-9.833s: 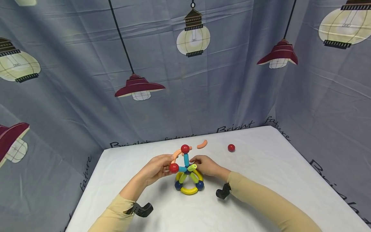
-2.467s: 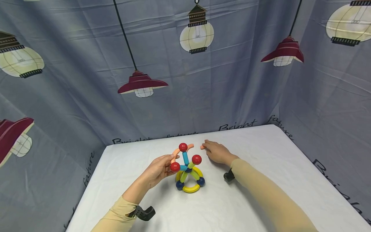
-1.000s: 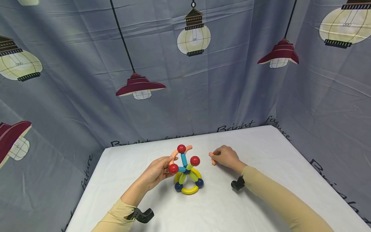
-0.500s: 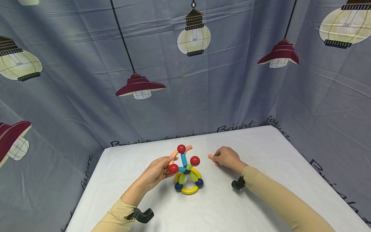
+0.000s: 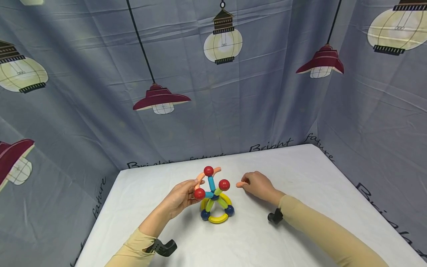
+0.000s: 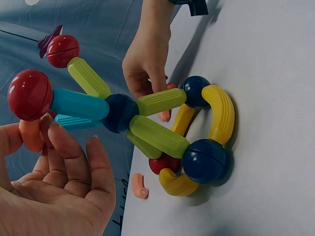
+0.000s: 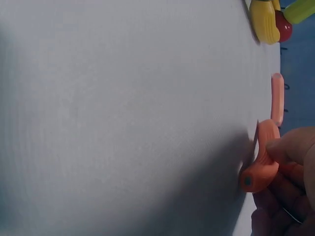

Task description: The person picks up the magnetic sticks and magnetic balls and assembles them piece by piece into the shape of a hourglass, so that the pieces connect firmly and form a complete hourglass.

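A magnetic ball-and-stick model stands on the table: yellow curved rods (image 5: 218,219) with navy balls (image 6: 204,161) form its base ring. Lime sticks (image 6: 160,136) rise to a navy hub, where blue sticks (image 5: 211,183) and another lime stick carry red balls (image 5: 224,185). My left hand (image 5: 181,196) pinches an orange curved rod (image 6: 30,135) beside the lower left red ball. Right of the model, my right hand (image 5: 259,185) holds another orange curved rod (image 7: 266,160) between thumb and fingers, low over the table; its fingertips are partly hidden in the head view.
Behind the model lies a loose orange curved rod (image 5: 217,170) on the white table (image 5: 283,163). A grey-blue curtain (image 5: 186,133) printed with lamps hangs behind and beside the table.
A red ball from the table's right now sits on the lime stick. My right hand has picked up an orange curved rod, drawn it nearer and turned it. The left hand keeps its hold.
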{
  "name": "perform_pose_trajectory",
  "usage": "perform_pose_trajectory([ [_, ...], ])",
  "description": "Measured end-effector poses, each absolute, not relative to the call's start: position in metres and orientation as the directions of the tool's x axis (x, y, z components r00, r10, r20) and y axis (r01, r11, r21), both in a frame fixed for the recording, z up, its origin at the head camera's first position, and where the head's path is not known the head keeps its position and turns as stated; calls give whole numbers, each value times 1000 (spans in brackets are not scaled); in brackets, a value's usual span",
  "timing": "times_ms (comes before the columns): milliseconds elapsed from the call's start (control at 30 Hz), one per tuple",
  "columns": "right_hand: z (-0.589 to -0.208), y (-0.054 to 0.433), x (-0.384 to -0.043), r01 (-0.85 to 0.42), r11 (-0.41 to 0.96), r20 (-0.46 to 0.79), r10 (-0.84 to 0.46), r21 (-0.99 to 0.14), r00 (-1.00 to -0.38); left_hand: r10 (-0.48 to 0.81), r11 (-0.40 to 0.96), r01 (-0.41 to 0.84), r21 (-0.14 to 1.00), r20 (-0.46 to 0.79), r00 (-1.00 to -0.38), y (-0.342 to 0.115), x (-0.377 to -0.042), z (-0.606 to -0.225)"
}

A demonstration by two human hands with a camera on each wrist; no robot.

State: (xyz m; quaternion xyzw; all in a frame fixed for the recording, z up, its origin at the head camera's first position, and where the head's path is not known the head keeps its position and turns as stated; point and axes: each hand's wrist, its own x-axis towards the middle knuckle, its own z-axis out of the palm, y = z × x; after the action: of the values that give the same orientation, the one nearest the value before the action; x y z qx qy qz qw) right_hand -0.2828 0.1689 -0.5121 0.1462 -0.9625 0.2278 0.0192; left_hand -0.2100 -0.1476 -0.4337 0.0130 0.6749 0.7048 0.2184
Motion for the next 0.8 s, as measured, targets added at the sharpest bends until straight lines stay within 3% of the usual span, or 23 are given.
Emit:
perform_pose_trajectory([
  [167, -511, 167, -283, -295, 824, 108, -278, -484, -954, 327, 8, -291, 957, -277, -903, -147, -209, -433],
  [433, -488, 164, -282, -211, 662, 62, -242, -719, -968, 329, 4, -289, 957, -274, -904, -148, -209, -433],
  [667, -464, 154, -281, 4, 387, -85, -194, -922, -977, 332, 1, -288, 958, -272, -903, -148, -209, -433],
  [800, -449, 149, -277, 135, 187, -174, -213, -973, -961, 335, 2, -286, 958, -270, -903, -148, -210, -432],
])
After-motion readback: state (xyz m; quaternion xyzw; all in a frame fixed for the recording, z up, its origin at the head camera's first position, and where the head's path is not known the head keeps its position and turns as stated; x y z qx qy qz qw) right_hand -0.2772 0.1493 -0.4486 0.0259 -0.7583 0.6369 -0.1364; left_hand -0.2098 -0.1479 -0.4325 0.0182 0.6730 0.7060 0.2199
